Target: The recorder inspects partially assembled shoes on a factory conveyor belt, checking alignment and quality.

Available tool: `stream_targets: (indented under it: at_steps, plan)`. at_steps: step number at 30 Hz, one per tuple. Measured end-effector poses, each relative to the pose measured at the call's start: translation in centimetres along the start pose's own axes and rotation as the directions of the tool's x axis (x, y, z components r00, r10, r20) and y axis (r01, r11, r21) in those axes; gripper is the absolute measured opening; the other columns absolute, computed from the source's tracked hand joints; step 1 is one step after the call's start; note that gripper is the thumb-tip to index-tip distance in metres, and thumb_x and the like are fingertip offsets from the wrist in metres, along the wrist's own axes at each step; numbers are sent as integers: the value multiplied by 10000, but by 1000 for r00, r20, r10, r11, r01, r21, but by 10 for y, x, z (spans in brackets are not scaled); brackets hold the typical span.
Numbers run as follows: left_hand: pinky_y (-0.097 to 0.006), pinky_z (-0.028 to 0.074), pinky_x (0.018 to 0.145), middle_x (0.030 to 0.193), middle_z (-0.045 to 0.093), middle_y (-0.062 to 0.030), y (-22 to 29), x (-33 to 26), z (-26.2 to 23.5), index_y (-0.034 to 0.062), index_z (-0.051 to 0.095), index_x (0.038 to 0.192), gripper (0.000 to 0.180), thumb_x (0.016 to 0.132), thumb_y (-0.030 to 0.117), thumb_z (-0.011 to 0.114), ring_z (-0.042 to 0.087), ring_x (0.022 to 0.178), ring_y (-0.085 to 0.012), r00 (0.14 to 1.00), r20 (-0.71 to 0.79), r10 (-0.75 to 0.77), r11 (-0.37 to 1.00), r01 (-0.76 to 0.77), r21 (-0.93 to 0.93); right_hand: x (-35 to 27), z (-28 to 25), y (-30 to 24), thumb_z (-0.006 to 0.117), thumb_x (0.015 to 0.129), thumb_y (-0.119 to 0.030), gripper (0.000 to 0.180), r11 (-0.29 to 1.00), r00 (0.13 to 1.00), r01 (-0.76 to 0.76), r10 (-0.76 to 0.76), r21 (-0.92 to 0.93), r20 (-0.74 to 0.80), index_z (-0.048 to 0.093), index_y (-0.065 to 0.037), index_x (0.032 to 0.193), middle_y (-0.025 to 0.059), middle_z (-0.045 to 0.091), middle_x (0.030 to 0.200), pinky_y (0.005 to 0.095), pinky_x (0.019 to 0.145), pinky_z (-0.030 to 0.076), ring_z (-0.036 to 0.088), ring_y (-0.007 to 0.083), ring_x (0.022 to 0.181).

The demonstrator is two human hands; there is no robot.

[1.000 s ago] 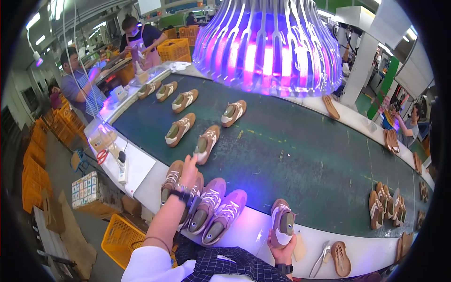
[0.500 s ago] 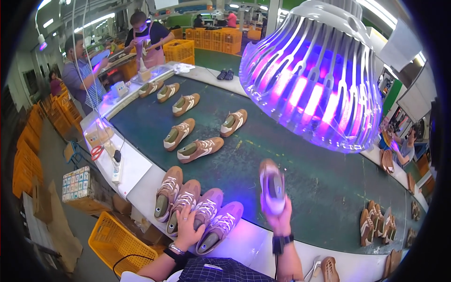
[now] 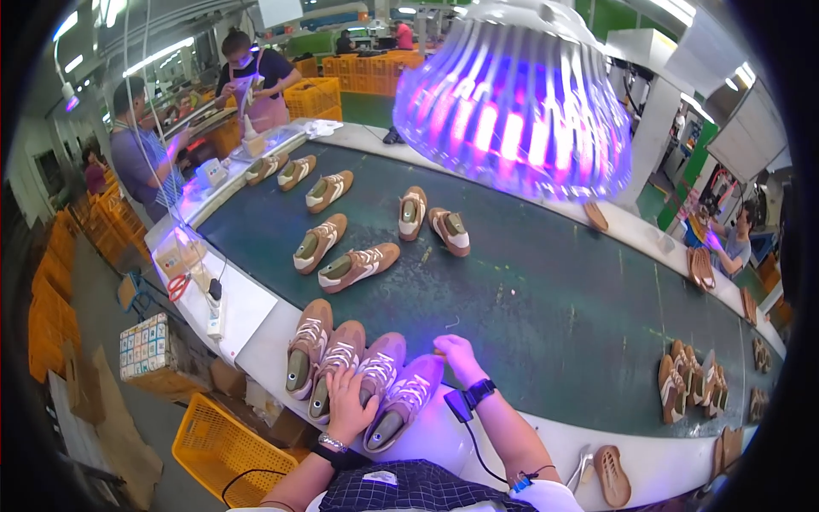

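Four brown suede shoes with white laces stand side by side on the white table edge before me; the rightmost shoe [image 3: 408,399] looks purple under the lamp. My left hand [image 3: 348,410] lies on the middle shoes, its fingers stretched over the second shoe [image 3: 341,357] and its thumb near the third shoe [image 3: 380,369]. Just beyond the rightmost shoe's toe is my right hand [image 3: 461,358], fingers curled together; whether they pinch anything is too small to tell. Past them on the green belt stand a toe-near shoe [image 3: 449,230] and another shoe [image 3: 412,213].
A ribbed lamp [image 3: 516,111] glowing purple hangs over the belt [image 3: 546,341]. More shoes [image 3: 358,266] stand at the left, with a cluster [image 3: 687,380] at the right. A yellow crate [image 3: 217,444] sits below left. Pliers [image 3: 580,468] and a sole [image 3: 612,474] lie near right.
My right hand has let go of the shoe it held; that shoe stands on the belt farther off. The hand has come back left to the row's last toe. My left hand stays on the row.
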State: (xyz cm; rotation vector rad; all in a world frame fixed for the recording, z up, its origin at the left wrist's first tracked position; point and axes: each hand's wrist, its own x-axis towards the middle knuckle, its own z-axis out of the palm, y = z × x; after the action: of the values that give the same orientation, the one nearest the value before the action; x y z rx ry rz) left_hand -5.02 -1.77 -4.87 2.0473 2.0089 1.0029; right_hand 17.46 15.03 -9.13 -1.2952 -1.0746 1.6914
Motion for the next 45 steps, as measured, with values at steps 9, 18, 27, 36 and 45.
stream_targets:
  at_steps: [9, 18, 27, 36, 45]
  plan:
    - [-566, 151, 1085, 1174, 515, -223, 6, 1, -1, -21, 542, 1109, 498, 701, 240, 657, 360, 1230, -425, 1000, 6, 3, 1000, -3, 7, -74, -70, 72, 673, 744, -264, 367, 716, 902, -9, -296, -698, -315, 632, 15, 980, 208, 655, 930, 407, 797, 489, 627, 340, 880]
    - [-553, 174, 1083, 1152, 536, -227, 9, 0, -4, -26, 554, 1113, 497, 713, 254, 644, 372, 1228, -420, 1000, -20, 19, 1000, -19, 23, -82, -52, 83, 623, 758, -176, 261, 445, 753, 76, -612, -893, -241, 597, 15, 935, 175, 567, 1124, 421, 910, 423, 499, 357, 1059]
    - [-538, 175, 1092, 1175, 530, -212, 0, -6, 0, -13, 546, 1137, 512, 720, 262, 659, 374, 1240, -403, 999, -40, -12, 999, 13, 34, -80, -47, 78, 625, 763, -196, 266, 430, 783, 23, -569, -903, -251, 589, 28, 903, 182, 543, 1162, 434, 921, 416, 485, 367, 1080]
    - [-524, 190, 1093, 1222, 522, -217, -1, -6, 0, -10, 548, 1167, 529, 743, 290, 648, 370, 1256, -396, 1000, -23, -20, 998, 21, 53, -75, -46, 84, 623, 765, -204, 308, 348, 757, -71, -591, -935, -278, 575, 48, 936, 210, 501, 1206, 451, 931, 399, 460, 378, 1112]
    - [-496, 205, 1100, 1219, 522, -223, 2, -10, 0, -28, 542, 1171, 536, 736, 270, 640, 380, 1253, -385, 999, -40, -20, 999, 22, 42, -77, -46, 86, 606, 792, -178, 203, 403, 726, -84, -602, -911, -333, 548, 8, 850, 178, 554, 934, 451, 818, 415, 504, 362, 939]
